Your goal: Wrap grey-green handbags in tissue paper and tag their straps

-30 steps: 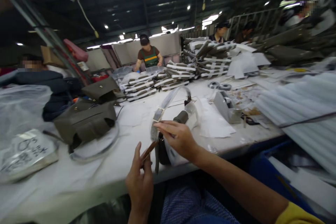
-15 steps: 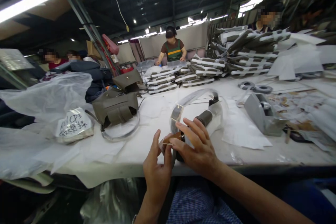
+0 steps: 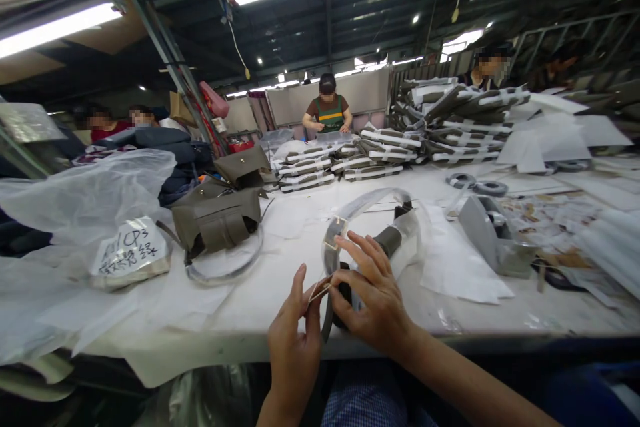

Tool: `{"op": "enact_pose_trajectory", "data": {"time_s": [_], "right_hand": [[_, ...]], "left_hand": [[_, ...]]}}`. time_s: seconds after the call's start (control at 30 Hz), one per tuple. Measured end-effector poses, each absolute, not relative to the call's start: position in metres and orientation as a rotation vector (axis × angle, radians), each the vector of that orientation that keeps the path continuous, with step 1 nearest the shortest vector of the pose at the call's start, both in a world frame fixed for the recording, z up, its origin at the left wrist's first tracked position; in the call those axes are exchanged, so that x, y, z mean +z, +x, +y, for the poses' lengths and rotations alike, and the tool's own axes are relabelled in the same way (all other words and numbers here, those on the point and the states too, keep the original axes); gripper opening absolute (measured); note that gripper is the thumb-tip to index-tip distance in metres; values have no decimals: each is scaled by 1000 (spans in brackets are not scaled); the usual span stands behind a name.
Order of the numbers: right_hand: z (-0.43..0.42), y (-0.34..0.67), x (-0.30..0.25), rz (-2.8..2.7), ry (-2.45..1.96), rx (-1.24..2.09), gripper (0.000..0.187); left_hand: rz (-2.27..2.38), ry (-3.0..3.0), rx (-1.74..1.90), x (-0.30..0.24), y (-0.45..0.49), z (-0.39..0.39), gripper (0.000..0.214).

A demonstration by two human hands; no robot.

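Just past the table's front edge, my left hand (image 3: 294,340) pinches a small flat brown piece with thin pale edges (image 3: 318,289) between thumb and fingers. From the right, my right hand (image 3: 375,297) closes thumb and forefinger on the same piece, its other fingers raised. What the piece is exactly, I cannot make out. Behind and under my right hand lies a curved dark strap (image 3: 388,240), partly wrapped in clear plastic. A thin pale rectangular frame (image 3: 340,221) sits on its plastic-covered left part. My right hand hides some of the strap.
On the left stand an olive-brown bag (image 3: 217,220) and a plastic sack with a handwritten label (image 3: 131,250). Wrapped stacks (image 3: 380,147) line the back. A grey tape dispenser (image 3: 493,237), tape rolls (image 3: 461,181) and black-handled scissors (image 3: 560,277) lie right. A co-worker (image 3: 327,110) sits opposite.
The brown piece has been turned, so its pale edges now show more than its flat face. Both hands stay on it. The camera view has tilted up slightly.
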State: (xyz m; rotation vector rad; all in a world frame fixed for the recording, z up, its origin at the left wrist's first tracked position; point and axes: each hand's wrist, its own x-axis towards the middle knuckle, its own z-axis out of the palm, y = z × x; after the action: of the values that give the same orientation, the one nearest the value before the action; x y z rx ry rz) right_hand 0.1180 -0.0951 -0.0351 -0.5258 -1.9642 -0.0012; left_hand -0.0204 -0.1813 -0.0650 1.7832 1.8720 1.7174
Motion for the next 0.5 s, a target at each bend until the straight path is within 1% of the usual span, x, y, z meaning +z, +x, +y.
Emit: {"op": "enact_pose_trajectory", "data": {"time_s": [0.2, 0.37, 0.5], "right_hand": [[-98, 112, -45, -1882, -570, -22, 17], [-104, 109, -47, -1993, -442, 50, 9], [-100, 108, -41, -1909, -449, 193, 7]], "left_hand": [[2025, 1833, 1601, -72, -18, -182, 64], [2248, 2017, 1491, -62, -21, -178, 64], [2256, 2141, 1510, -57, -19, -175, 58]]}}
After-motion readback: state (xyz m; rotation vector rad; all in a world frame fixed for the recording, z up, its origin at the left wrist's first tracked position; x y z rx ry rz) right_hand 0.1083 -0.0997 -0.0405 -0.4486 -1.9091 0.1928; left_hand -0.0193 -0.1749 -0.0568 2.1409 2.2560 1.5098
